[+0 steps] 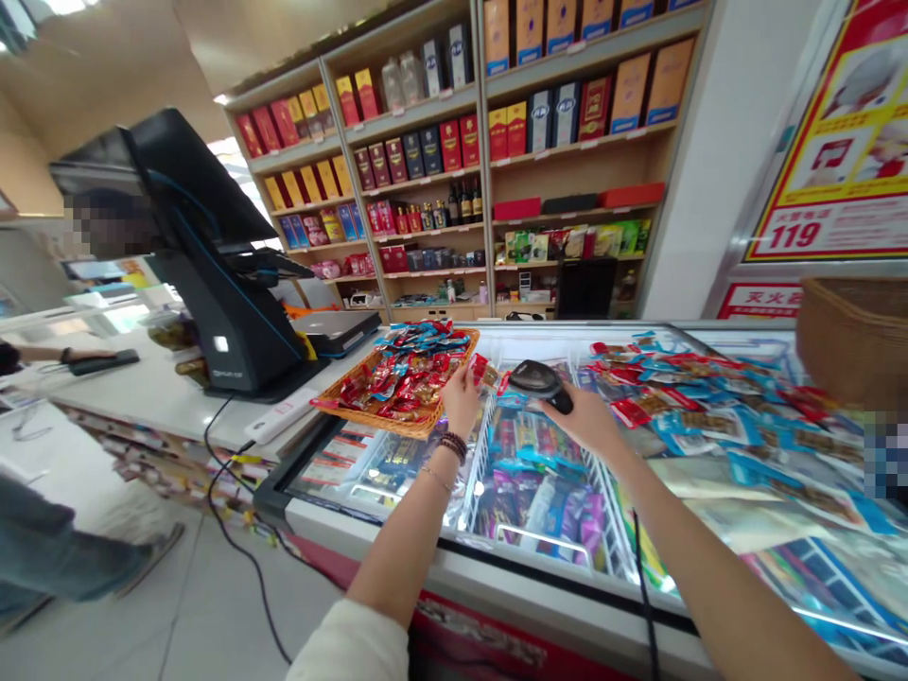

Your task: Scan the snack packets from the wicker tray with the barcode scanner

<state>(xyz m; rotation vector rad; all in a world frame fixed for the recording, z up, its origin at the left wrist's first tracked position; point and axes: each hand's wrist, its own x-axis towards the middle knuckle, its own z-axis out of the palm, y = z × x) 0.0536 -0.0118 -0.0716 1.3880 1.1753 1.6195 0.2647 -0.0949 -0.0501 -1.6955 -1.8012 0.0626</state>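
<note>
My left hand (461,397), with a beaded bracelet at the wrist, pinches a small red snack packet (485,373) beside the basket's right edge. A black barcode scanner (533,378) is gripped in my right hand (578,416), its head pointing left toward the packet. To the left sits an orange wicker basket (418,425) full of red and blue snack packets (404,374). More such packets (681,388) lie spread over the freezer's glass top on the right. Below my hands, bagged frozen goods (546,492) show through the glass.
A point-of-sale terminal (213,255) stands on the left counter, with a scale (337,331) behind. Black cables (245,539) hang by the freezer's left corner. A brown woven basket (851,340) is at right. Another person's leg (63,549) shows at far left; boxed bottles fill shelves (418,90).
</note>
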